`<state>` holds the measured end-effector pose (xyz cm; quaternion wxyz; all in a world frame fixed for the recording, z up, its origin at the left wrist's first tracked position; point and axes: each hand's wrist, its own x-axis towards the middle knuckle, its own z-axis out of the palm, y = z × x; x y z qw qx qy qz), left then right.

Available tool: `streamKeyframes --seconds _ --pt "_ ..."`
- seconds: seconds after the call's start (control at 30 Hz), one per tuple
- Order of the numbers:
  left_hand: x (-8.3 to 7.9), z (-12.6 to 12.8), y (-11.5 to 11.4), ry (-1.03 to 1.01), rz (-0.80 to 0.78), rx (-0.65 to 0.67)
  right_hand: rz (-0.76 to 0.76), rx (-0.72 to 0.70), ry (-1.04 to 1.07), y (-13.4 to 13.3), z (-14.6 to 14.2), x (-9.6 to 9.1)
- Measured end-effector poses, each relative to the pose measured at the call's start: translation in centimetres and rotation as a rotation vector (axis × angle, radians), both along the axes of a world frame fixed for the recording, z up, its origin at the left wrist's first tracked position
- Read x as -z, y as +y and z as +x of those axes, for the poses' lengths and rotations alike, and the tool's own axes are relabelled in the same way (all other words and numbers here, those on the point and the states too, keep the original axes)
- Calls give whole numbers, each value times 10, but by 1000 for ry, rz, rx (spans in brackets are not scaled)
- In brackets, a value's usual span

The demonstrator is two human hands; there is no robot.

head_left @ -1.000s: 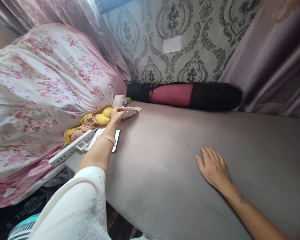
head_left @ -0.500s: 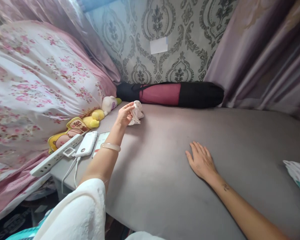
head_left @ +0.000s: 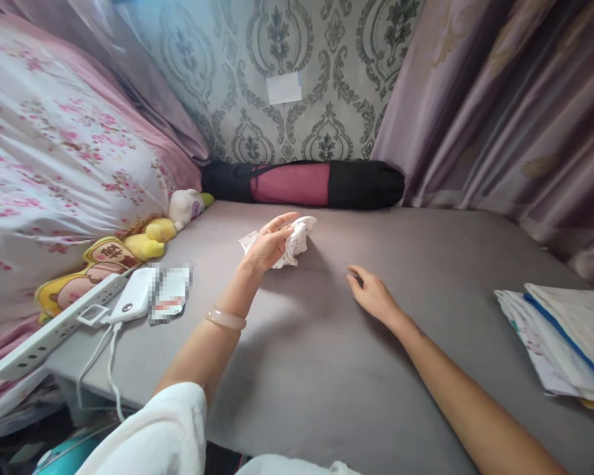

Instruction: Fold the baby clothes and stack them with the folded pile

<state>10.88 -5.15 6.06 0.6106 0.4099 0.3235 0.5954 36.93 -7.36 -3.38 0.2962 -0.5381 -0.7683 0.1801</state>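
My left hand [head_left: 267, 245] is raised over the middle of the grey bed surface [head_left: 327, 369] and pinches a small crumpled white cloth [head_left: 292, 241]. A pale bangle [head_left: 226, 319] sits on that wrist. My right hand [head_left: 372, 293] hovers low over the bed to the right of the cloth, fingers loosely curled and pointing left, holding nothing.
A black and pink rolled bag [head_left: 301, 183] lies along the patterned wall. Yellow plush toys [head_left: 143, 239], a white power strip [head_left: 44, 336], a power bank [head_left: 131, 302] and a phone [head_left: 171, 300] lie at the left by floral bedding [head_left: 54, 152]. Folded papers or cloths [head_left: 564, 336] lie at the right.
My left hand picked the white cloth up from beside the plush toys and carried it right toward the bed's middle. My right hand lifted off the bed and shifted toward the cloth. The view panned right.
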Motion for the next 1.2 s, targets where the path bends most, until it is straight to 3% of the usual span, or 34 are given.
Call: streamKeyframes --seconds 0.07,0.17,0.3,0.5,0.63,0.73,0.9,1.2 --pt "-5 12 -9 35 -10 80 57 19 201 6 -8 -18" --pt "-13 27 -22 106 16 221 180 -86 420 11 -23 -45" --pt "-22 33 -29 196 140 333 131 -208 519 9 -28 -71" --pt "-22 30 -28 426 294 151 46 -100 525 -7 -3 -108" --pt "-14 37 -26 489 315 84 -166 -36 537 -21 15 -130" --pt "-7 46 -25 506 306 154 -256 -38 501 -21 27 -128" --pt "5 61 -25 521 248 185 -261 -76 271 -8 41 -105" --pt "7 79 -27 613 189 61 -146 -207 249 -3 13 -95"
